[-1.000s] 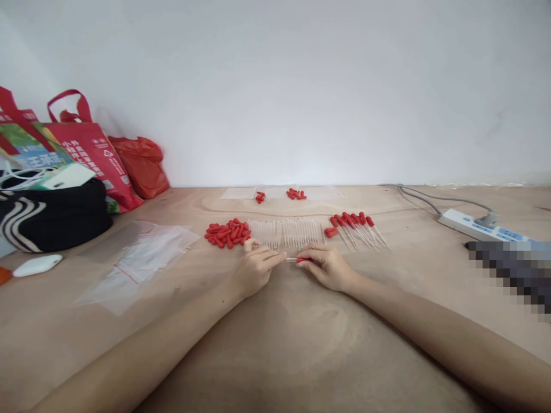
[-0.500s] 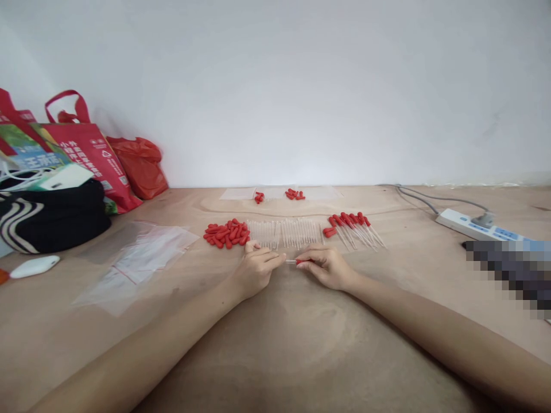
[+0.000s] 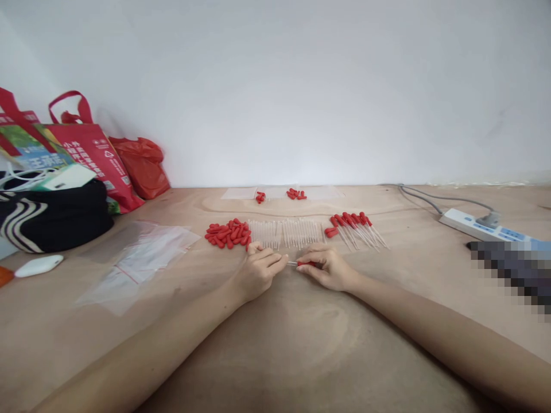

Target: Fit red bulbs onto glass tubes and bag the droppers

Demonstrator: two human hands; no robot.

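Between my two hands a clear glass dropper tube (image 3: 292,264) lies level, low over the table. My left hand (image 3: 260,271) is closed on the tube's left part, which its fingers mostly cover. In a pinch, my right hand (image 3: 326,267) grips a red rubber bulb (image 3: 306,264) at the tube's right end. Just beyond the hands lie rows of bare glass tubes (image 3: 301,232). A heap of loose red bulbs (image 3: 228,233) sits left of these rows. To the right, several droppers (image 3: 353,225) with red bulbs on them lie side by side.
Clear plastic bags (image 3: 140,261) lie on the left of the wooden table (image 3: 297,350). More red bulbs (image 3: 296,194) rest on plastic near the wall. Shopping bags (image 3: 92,155) and a black pouch (image 3: 55,215) stand far left; a power strip (image 3: 477,223) lies right.
Both hands keep hold of the dropper tube and bulb in almost the same place. The whole view has shifted very slightly; the piles look the same.
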